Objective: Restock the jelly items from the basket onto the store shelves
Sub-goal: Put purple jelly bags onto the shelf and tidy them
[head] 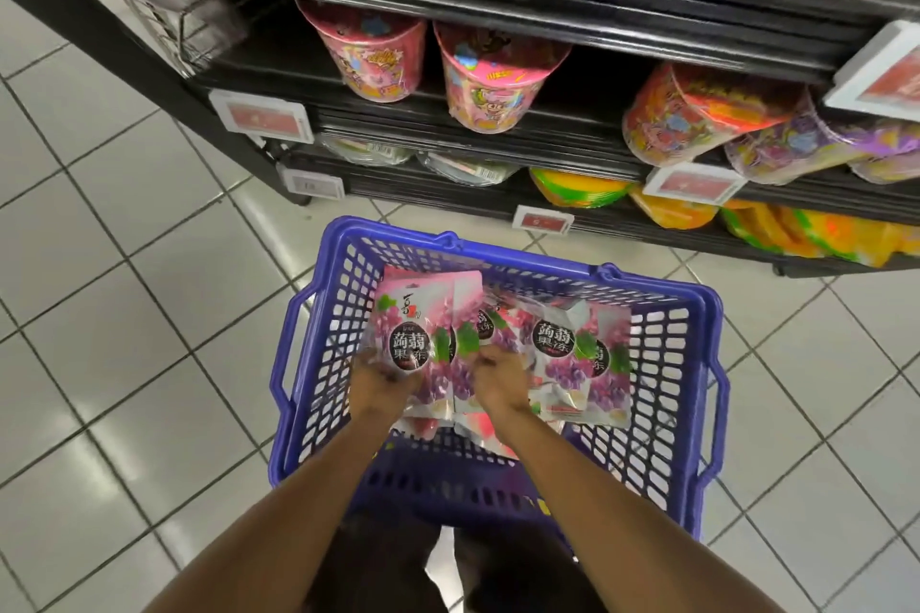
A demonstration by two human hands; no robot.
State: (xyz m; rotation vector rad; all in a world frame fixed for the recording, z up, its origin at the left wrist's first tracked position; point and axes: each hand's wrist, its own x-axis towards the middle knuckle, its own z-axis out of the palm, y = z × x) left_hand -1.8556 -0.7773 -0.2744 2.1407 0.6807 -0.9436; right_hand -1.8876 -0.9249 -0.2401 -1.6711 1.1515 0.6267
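Reaching down from the bottom of the view, both of my bare forearms stretch forward into a blue plastic basket (498, 264) that stands on a pale tiled floor (124, 314). My left hand (381, 383) sits low and slightly left of centre, knuckles up, fingers curled around the bottom edge of a pink grape jelly pouch (408, 339) that stands upright and faces me. That grip is clenched on the pouch. My right hand (500, 378) is just beside it, fingers bent down among more of the same pouches (572, 358), which lie overlapping and tilted across the middle and right of the basket. That hand touches them, but I cannot tell whether its grip has closed on one.

Beyond the basket rises a black shelf unit (498, 0). Its middle shelf carries pink printed tubs (378, 50), with orange and purple tubs (697, 115) tipped over at the right. The lowest shelf holds yellow and orange packs (672, 209). Red and white price tags (261, 117) clip to the shelf edges.
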